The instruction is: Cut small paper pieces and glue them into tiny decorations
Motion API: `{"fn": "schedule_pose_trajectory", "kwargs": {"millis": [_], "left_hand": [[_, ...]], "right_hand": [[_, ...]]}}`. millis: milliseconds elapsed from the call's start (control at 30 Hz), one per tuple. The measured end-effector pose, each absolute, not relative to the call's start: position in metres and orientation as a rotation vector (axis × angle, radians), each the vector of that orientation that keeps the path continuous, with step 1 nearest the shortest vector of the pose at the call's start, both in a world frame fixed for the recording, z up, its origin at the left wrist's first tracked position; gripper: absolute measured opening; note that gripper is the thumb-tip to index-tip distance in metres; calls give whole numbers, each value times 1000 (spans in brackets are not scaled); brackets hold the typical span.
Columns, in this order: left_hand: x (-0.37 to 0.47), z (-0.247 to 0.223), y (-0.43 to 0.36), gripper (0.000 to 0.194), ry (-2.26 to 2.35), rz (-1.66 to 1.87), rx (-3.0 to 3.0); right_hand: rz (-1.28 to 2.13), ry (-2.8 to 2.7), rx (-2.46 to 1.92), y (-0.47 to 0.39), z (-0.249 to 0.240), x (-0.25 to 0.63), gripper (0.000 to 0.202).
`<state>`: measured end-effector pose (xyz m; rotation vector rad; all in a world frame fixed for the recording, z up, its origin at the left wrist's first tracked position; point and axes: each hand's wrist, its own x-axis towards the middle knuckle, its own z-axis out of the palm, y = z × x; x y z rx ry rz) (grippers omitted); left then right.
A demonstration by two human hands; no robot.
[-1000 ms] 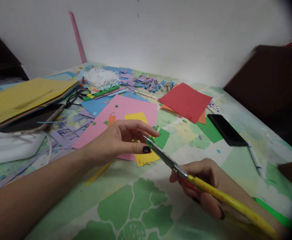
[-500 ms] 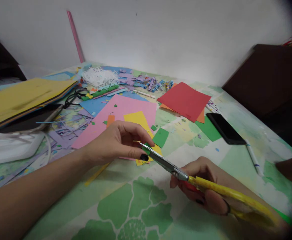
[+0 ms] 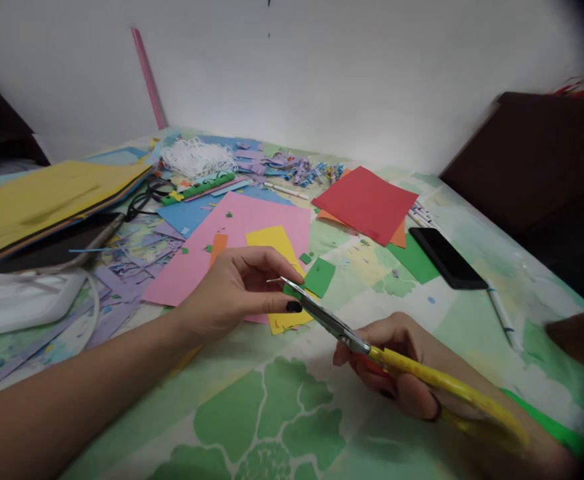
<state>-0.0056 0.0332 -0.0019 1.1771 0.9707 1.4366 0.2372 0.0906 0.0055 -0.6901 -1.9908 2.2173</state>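
My left hand (image 3: 237, 287) is closed in a pinch, thumb and forefinger holding a small piece of green paper (image 3: 295, 291). My right hand (image 3: 397, 350) grips a pair of scissors (image 3: 335, 325) with a yellow handle, its fingers in the loops. The metal blades point up and left, and their tips lie against the green paper between my left fingertips. Whether the blades are parted cannot be made out. Beneath and beyond my left hand lie a yellow paper piece (image 3: 277, 243), a pink sheet (image 3: 267, 217) and a green paper square (image 3: 321, 277).
A red sheet (image 3: 367, 203) lies on orange paper further back. To the right are a black phone (image 3: 447, 257) and a white marker (image 3: 503, 317). Yellow sheets (image 3: 47, 200), a white device (image 3: 27, 303), purple scraps (image 3: 117, 283) and white string (image 3: 199, 157) occupy the left and back.
My right hand and the scissors have shifted a little to the left, with the tips still at the green paper. My left hand keeps its pinch. The camera view has moved slightly.
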Motion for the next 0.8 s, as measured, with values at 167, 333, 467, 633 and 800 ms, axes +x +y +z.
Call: {"fn": "schedule_pose_trajectory", "kwargs": {"millis": [167, 333, 467, 633, 800], "left_hand": [[-4, -4, 34, 23, 1031, 1502, 1228], [-2, -2, 34, 22, 981, 1563, 1258], [-2, -2, 33, 22, 963, 1597, 1279], [-2, -2, 33, 21, 975, 1601, 1270], [-3, -3, 32, 21, 967, 1555, 1238]], "right_hand": [[2209, -1989, -672, 91, 1, 237, 68], [2202, -1964, -610, 89, -3, 238, 68], [2168, -1956, -622, 87, -4, 237, 66], [2208, -1919, -701, 87, -5, 236, 75], [2198, -1908, -725, 86, -3, 236, 70]]}}
